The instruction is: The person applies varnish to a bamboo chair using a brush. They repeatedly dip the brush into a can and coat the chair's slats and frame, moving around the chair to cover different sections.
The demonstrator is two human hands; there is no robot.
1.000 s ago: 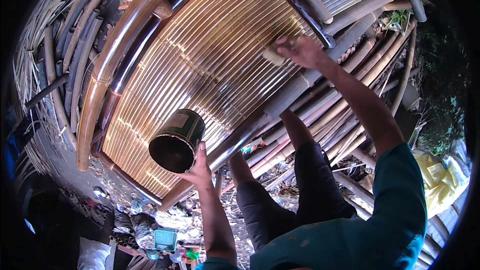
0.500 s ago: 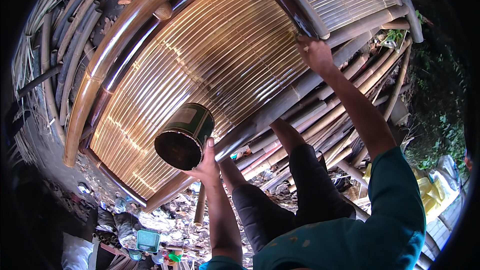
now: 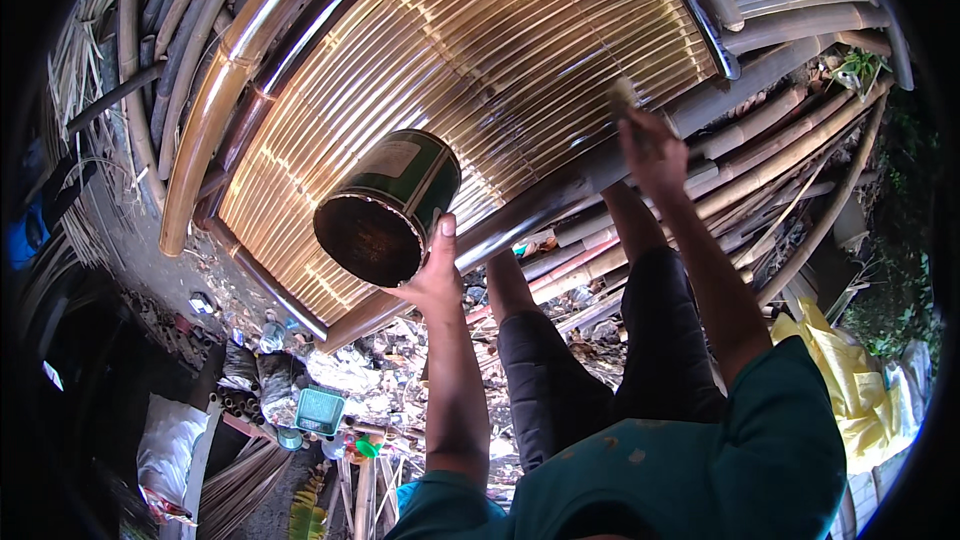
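My left hand point(image 3: 434, 275) grips a dark green metal can point(image 3: 415, 172) with a pale label, thumb up along its side. The can lies tilted, its open, brown-stained mouth turned toward me, over the near left part of a bamboo slat panel point(image 3: 500, 10). My right hand point(image 3: 655, 155) is closed around a small brush point(image 3: 623, 93), slightly blurred, whose pale tip points away from me over the slats near the front rail point(image 3: 590, 172). The slats look glossy, with darker, wet-looking patches toward the middle and right.
A thick glossy bamboo rail point(image 3: 235, 55) runs along the panel's left side. Several bamboo poles point(image 3: 780, 155) lie beneath and beyond the front rail, near my legs. More poles point(image 3: 185, 50) lean at far left. A green basket point(image 3: 320, 411) and yellow sacking point(image 3: 835, 370) rest on the ground.
My right hand with the brush has come away from the dark crosspiece at the panel's right end. The can appears larger and nearer. The whole view has shifted.
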